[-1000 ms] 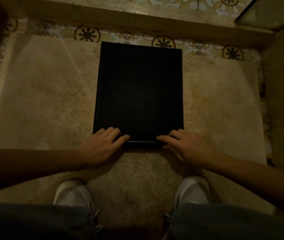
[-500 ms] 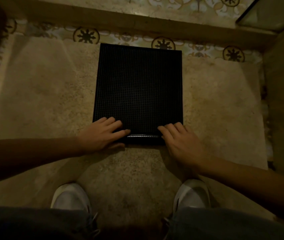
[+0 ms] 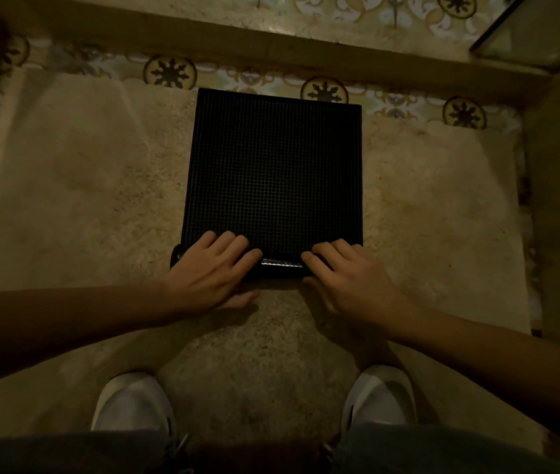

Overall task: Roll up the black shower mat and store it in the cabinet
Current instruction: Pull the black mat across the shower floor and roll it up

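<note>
Black shower mat lies on a beige bath rug, its far edge toward twelve o'clock reaching the patterned floor tiles. One mat, gridded on top, mostly still flat; only its near edge, at six o'clock, is curled over into a thin roll that shows a glossy strip between the two hands. The ends of that roll sit under the fingers, so how tight it is wound is hard to judge.

The left hand rests at the mat's seven o'clock corner, fingers spread flat over the curl and pressing down, thumb tucked toward the rug. The right hand does the same at the five o'clock corner. Neither hand is closed around the mat; both are open palms laid on the rolled edge, though the palms themselves are hidden from above.

Two white shoes show near the bottom, the left shoe at seven o'clock and the right shoe at five, both partly cut off by dark trousers along the lower edge. Both forearms run out of view at the sides.

At two o'clock a glass panel is cropped by the corner. The light is dim and yellow, and the left border at nine o'clock is too dark to make out. I count three dark rosettes clearly on the tile strip beyond the rug.
</note>
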